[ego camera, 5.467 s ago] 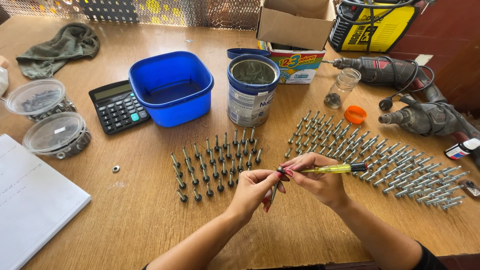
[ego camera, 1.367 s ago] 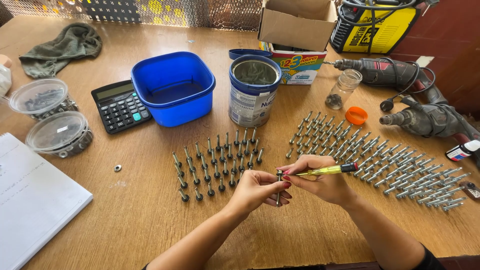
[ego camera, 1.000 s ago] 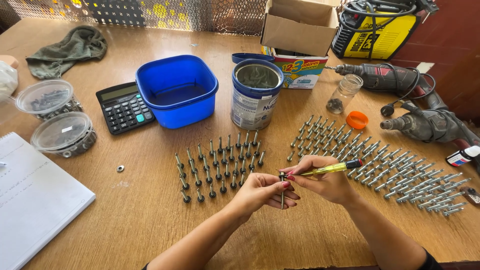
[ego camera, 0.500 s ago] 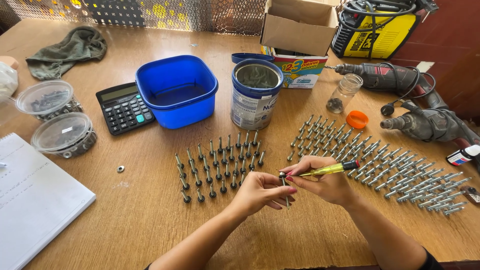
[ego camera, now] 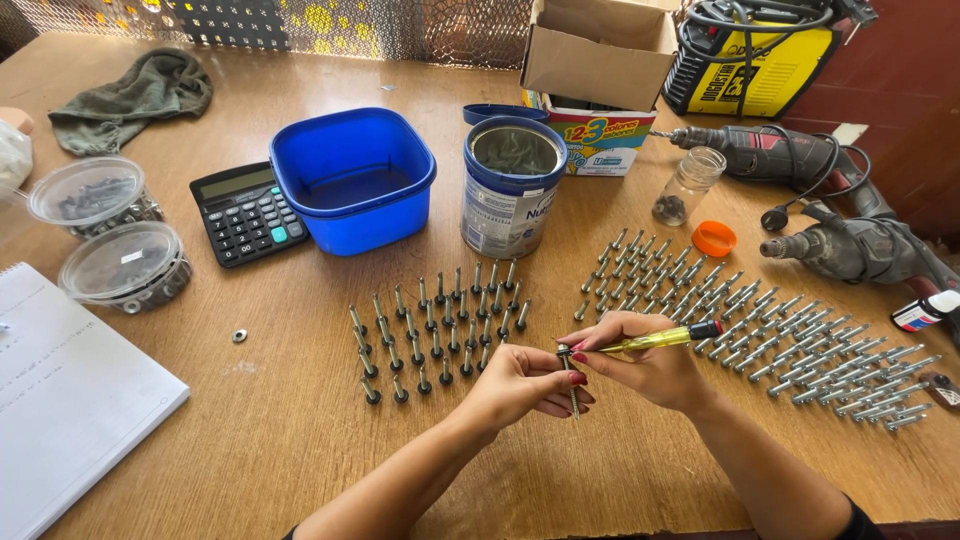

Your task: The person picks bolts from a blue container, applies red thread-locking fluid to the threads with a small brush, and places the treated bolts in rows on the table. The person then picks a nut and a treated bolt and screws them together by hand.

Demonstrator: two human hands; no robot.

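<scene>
- Two hands meet low over the wooden table (ego camera: 300,440): my left hand (ego camera: 520,385) pinches one screw (ego camera: 571,385) upright between thumb and fingertips, head up.
- My right hand (ego camera: 650,370) closes its fingers around one yellow screwdriver (ego camera: 655,340), tip at the screw's head.
- Two fields of screws: standing rows (ego camera: 435,330) just left of my hands, lying rows (ego camera: 760,320) to the right; too many to count.
- Two lidded tubs (ego camera: 110,235), one blue bin (ego camera: 350,180), one tin (ego camera: 510,185), two drills (ego camera: 820,200).
- Tin's contents are hard to make out.
</scene>
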